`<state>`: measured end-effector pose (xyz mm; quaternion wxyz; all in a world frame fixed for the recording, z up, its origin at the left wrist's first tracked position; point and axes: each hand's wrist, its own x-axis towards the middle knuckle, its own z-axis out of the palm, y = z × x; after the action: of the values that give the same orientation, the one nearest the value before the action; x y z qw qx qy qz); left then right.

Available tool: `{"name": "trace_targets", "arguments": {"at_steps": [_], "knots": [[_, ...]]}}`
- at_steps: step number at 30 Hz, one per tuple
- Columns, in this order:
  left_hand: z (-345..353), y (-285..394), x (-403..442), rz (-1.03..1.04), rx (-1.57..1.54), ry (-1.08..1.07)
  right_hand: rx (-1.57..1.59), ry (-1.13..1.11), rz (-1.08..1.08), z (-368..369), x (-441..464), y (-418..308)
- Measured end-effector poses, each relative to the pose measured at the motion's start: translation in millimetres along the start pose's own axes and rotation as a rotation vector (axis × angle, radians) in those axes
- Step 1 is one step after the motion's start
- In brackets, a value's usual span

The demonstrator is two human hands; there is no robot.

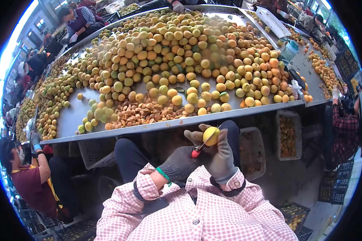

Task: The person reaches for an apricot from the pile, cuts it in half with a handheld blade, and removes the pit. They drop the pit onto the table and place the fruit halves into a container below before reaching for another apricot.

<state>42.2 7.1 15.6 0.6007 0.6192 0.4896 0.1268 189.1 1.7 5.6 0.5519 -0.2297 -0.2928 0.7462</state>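
Clearly, both gloved hands are occupied, and they meet in front of the near edge of the tabletop (171, 123), above the person's lap. The left hand (184, 162), in a dark glove with a green cuff edge, is closed around a red-handled tool (196, 153), whose thin metal part reaches up onto the fruit. The right hand (220, 154), in a paler glove, grips one yellow fruit (211, 135) between the thumb and the fingers; whether the skin is cut, I cannot tell. On the tabletop, just beyond the hands, lies a heap of brownish-orange pieces (147, 111), and around and behind it spreads a large pile of whole fruits (165, 48), coloured from green to orange. A bottle with a blue lid (289, 51) is near the right side of this pile. Below the tabletop, to the right, a pale crate (289, 136) contains more pieces. At the left sits a co-worker in a maroon shirt (30, 186).
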Motion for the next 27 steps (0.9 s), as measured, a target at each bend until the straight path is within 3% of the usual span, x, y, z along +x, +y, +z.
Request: {"name": "trace_targets", "arguments": {"at_steps": [2,4,6,8,11,12,13,14,16,19,22,25,27], "knots": [[-1,-1,0,0.018,0.053,0.026,0.252,0.0,0.074,-5,3,8],[2,-15,-1,0.155,0.116,0.13,0.254,0.016,0.068,-6,2,9],[2,-15,-2,0.081,0.037,0.108,-0.064,0.003,-0.075,-16,8,8],[2,-14,2,0.019,-0.04,0.084,-0.046,-0.032,-0.088,-18,13,2],[5,-30,12,0.012,-0.124,0.104,0.078,0.097,-0.042,-25,20,-1],[0,-42,20,0.219,-0.079,0.222,0.074,0.099,-0.048,-33,25,-3],[-6,-49,25,0.427,-0.033,0.34,0.334,0.118,0.032,-40,29,-6],[-16,-45,26,0.432,-0.031,0.334,0.596,0.135,0.113,-45,33,-9],[-46,-32,35,0.192,0.273,0.575,0.64,0.136,0.111,-46,37,-16],[-73,-39,69,0.101,0.542,0.768,0.515,0.335,0.155,-46,40,-22],[-98,-55,101,-0.029,0.775,0.722,0.588,0.2,0.213,-62,44,-22],[-109,-54,113,0.012,0.861,0.585,0.355,0.474,0.201,-54,52,-23],[-104,-46,110,0.041,0.936,0.622,0.321,0.489,0.209,-55,55,-24]]}}
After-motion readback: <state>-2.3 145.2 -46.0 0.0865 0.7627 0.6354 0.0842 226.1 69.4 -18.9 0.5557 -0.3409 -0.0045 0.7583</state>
